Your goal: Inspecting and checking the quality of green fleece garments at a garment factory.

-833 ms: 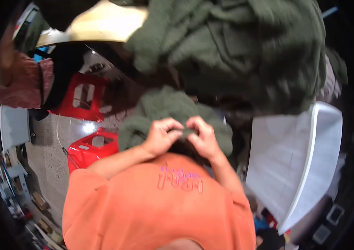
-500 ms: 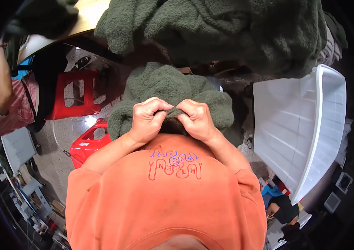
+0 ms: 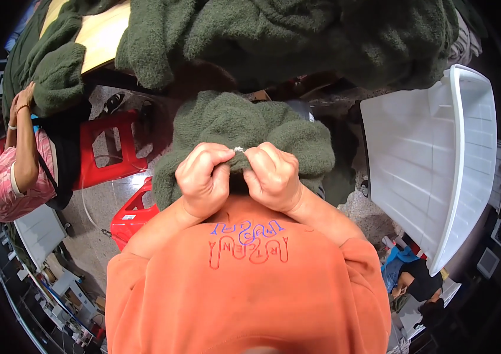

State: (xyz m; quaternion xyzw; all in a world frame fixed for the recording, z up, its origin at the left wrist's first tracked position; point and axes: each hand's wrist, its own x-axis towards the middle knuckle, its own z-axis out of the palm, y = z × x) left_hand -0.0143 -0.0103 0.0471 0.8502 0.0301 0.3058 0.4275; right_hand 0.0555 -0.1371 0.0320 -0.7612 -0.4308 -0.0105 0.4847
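Observation:
A fuzzy dark green knit garment (image 3: 221, 121) lies bunched across my lap. My left hand (image 3: 204, 180) is closed in a pinch on its near edge. Close beside it, my right hand (image 3: 274, 177) pinches the same edge, thumb and forefinger together. A tiny whitish tuft (image 3: 238, 150) shows between the two sets of fingertips; whether it is thread or a small tag I cannot tell. The hands nearly touch, and the cloth under the fingers is mostly hidden.
More dark green knit pieces (image 3: 262, 41) are heaped on the wooden table (image 3: 104, 36) ahead. A large white plastic bin (image 3: 418, 147) stands tilted at my right. Red plastic stools (image 3: 92, 150) are at the left, near a co-worker in a pink top (image 3: 23, 168) handling green knit.
The whitish tuft now shows between my fingertips. My hands have come slightly nearer to me, still pinching. The co-worker's arms have shifted on the green cloth, and my view has moved slightly.

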